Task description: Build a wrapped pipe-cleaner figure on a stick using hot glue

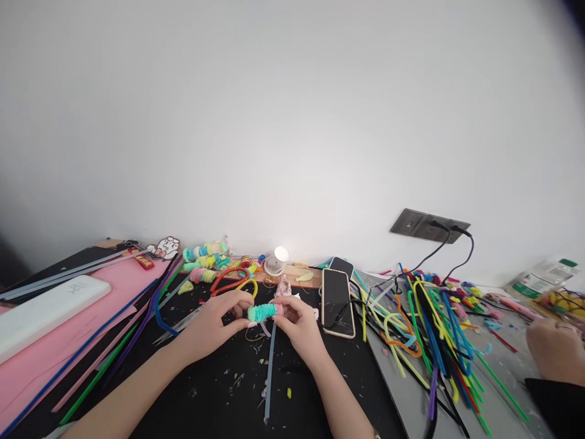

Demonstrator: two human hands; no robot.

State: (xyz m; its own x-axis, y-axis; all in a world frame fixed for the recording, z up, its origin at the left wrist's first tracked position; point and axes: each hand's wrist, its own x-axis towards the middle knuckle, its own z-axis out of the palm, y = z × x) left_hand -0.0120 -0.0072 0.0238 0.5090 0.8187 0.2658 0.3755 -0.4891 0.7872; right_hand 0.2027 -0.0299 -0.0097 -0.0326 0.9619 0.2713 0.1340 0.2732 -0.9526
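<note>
Between my two hands is a fuzzy coiled pipe-cleaner roll [264, 313], turquoise with a pale green end and a pinkish end. My left hand [219, 320] pinches its left end, while the fingers of my right hand [298, 323] close on the right end. The roll is held level above a black mat [214, 384]. Below it, a long translucent bluish stick [270, 372] points towards me. Similar colourful coiled rolls [205, 250] lie at the back left. Small scraps, among them a yellow-green bit [289, 393], dot the mat.
A phone [338, 302] lies right of my hands, near a small glowing lamp [276, 261]. Loose pipe cleaners [429, 329] heap on the grey surface at right. A white box-like object [55, 311] rests on pink sheets [132, 274]. Another person's hand [555, 347] is at far right.
</note>
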